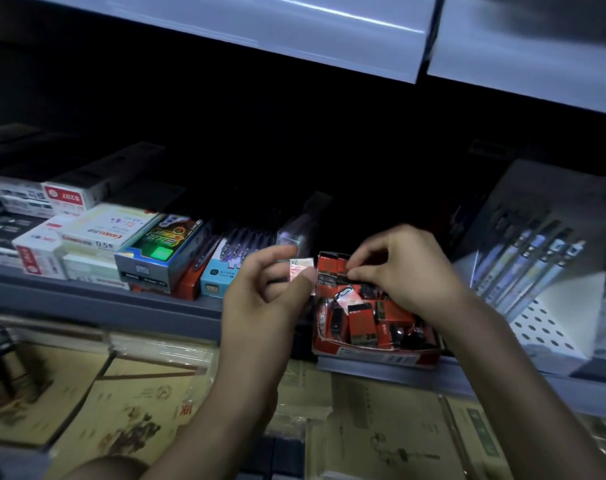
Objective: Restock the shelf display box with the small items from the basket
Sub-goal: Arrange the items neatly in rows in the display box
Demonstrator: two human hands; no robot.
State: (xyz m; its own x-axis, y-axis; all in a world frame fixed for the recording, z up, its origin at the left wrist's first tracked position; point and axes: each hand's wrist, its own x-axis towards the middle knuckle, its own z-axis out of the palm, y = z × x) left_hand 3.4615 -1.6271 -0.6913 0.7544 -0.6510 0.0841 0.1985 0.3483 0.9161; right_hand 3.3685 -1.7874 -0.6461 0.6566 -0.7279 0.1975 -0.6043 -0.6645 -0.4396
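A red display box (374, 356) stands at the shelf's front edge, holding several small red-and-black packs (362, 318) in a loose heap. My right hand (403, 271) is over the box's back part, its thumb and fingers pinching one small red pack (332, 268). Just left of the box, my left hand (267, 296) grips a small shiny wrapped pack (299, 270) between thumb and fingers. No basket is in view.
Boxes of pens and refills (156, 251) fill the shelf to the left. A white perforated pen rack (543, 271) stands to the right. Beige booklets (381, 427) lie on the lower shelf below. The upper shelf's edge (294, 36) hangs overhead.
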